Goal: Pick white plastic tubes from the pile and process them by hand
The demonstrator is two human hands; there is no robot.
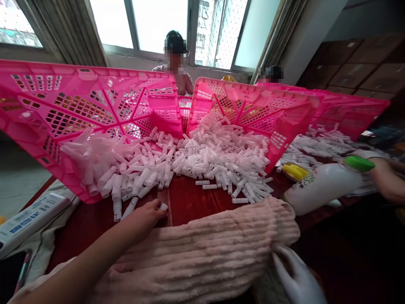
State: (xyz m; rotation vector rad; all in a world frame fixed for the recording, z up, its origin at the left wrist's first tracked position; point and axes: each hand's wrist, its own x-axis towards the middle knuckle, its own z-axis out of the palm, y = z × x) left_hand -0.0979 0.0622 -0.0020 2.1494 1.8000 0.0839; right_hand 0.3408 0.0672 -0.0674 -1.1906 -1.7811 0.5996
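Observation:
My bare left hand (144,217) reaches over the red table from the left. Its fingers are closed round a short white plastic tube (163,207), of which only the end shows. Just ahead of it lie heaps of similar white tubes (152,164), spilling from two tilted pink baskets (118,126). A ribbed pink plush cloth (202,249) runs along the table's near edge, under my left forearm. At lower right my right hand (295,272), in a white glove, has thumb and finger pinched at the cloth's edge.
A white bottle with a green cap (332,183) leans at the right beside a yellow object (295,171). A white box (33,219) lies on cloth at left. Two people sit beyond the baskets; another person's arm (386,173) is at far right. Cartons (357,63) are stacked behind.

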